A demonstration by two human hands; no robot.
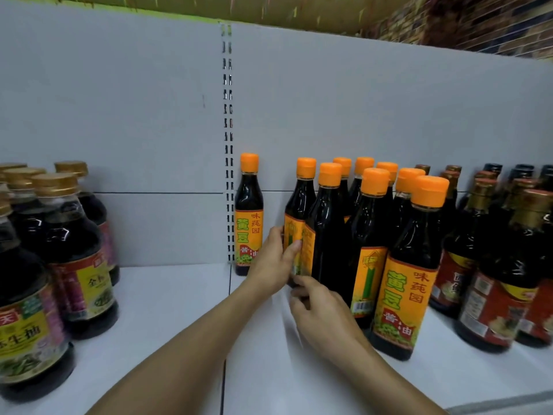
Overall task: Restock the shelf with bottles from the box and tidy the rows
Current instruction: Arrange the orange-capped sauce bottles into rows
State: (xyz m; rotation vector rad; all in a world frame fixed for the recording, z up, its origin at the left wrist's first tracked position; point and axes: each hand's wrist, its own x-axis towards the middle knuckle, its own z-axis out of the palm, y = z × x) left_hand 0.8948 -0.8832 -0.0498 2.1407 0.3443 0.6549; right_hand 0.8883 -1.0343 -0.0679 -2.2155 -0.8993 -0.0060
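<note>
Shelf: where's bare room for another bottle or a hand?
Widest bare shelf stretch: between the gold-capped bottles and the lone orange-capped bottle by the upright. Also a strip in front of the red-labelled bottles. The orange-capped cluster through to them is packed.

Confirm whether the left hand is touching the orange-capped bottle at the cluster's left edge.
Touching. The head view shows the left hand gripping the left-edge bottle at its label, thumb on the front, fingers round the side.

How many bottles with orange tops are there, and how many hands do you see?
orange-top bottles: 9
hands, the left hand and the right hand: 2
Total: 11
</note>
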